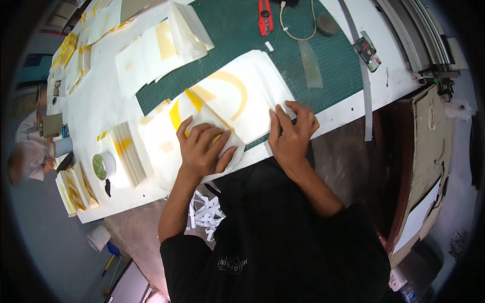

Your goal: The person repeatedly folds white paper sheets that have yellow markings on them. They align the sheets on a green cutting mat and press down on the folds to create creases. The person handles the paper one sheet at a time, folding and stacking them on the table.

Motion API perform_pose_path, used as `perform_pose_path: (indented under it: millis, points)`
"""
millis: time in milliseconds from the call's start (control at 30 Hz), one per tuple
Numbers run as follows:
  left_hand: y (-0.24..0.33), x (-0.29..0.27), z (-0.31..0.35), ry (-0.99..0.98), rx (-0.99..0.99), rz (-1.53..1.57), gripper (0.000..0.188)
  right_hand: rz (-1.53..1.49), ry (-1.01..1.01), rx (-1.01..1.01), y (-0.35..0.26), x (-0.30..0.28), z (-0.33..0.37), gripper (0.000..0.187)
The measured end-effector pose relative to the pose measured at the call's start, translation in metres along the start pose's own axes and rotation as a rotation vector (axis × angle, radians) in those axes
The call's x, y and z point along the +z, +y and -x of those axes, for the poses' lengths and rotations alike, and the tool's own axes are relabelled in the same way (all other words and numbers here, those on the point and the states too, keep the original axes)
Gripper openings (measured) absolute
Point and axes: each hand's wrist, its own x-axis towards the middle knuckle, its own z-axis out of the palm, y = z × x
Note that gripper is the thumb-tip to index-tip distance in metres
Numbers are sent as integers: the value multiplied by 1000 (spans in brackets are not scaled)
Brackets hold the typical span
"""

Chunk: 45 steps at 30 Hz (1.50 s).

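Before me lie large white paper sheets with pale and bright yellow printed shapes, opened out like a booklet, partly on the green cutting mat. My left hand presses on the left-hand sheets beside the central fold, its fingers spread and bent. Next to its fingertips a bright yellow patch shows. At the right edge of the sheets, my right hand has its thumb and fingertips closed on the paper's border. What lies beneath its fingertips is partly hidden.
A red cutter, a coiled cable and a round dark object rest at the far side. Stacks of printed paper and a tape roll stand left. Another person is at far left. Paper strips lie below.
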Motion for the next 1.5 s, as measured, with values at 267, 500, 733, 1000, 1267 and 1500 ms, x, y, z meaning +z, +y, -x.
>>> perform_pose_path:
  millis: [267,500,733,1000,1267,1500]
  points:
    - [3,2,1,-10,-24,34,31,79,114,63,103,-16,-113,42]
    - [1,0,0,-21,-30,28,32,286,-6,25,166,27,-202,42]
    - [2,-1,-2,-26,-28,38,32,273,-37,63,167,32,-203,36]
    - [3,-2,0,-7,-49,75,31,226,-78,59,168,28,-206,33]
    - [2,-2,-3,4,-22,71,29,73,206,-116,176,27,-196,29]
    - [2,-3,-3,1,-28,83,31,-250,220,-175,75,-3,-58,19]
